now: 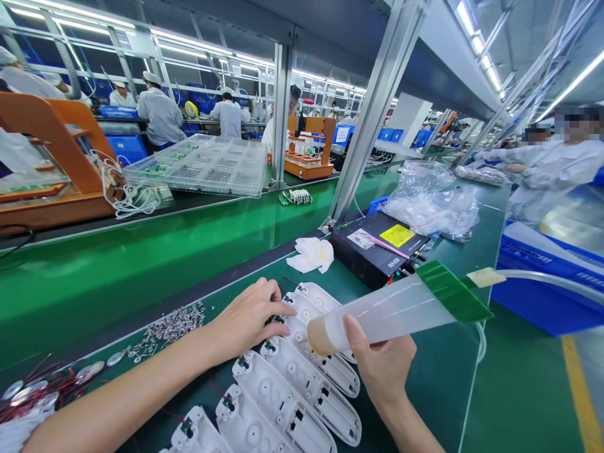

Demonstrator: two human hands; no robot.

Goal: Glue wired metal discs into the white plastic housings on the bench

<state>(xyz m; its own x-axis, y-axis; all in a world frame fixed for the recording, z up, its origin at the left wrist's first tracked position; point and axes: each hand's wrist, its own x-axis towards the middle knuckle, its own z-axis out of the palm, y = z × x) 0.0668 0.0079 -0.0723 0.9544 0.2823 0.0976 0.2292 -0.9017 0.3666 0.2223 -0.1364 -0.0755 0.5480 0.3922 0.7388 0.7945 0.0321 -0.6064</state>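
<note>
My right hand (384,365) is wrapped round a large translucent dispensing syringe (387,311), which slants down to the left. Brownish material shows at its lower end, and a green cap with a clear hose is at its upper end. The tip is hidden behind the barrel, over a row of white plastic shells (283,393). My left hand (257,311) rests at the far end of one shell, thumb and index finger on either side of its edge, other fingers curled. Small green circuit pieces with thin wires sit at the shells' ends.
Loose screws (172,324) and wired metal discs (35,393) lie at left. Beyond are crumpled white tissue (311,253), a black control box (372,245) and plastic bags (429,201). A metal post (377,113) rises from the bench beside the green conveyor (189,245). Co-workers stand farther off.
</note>
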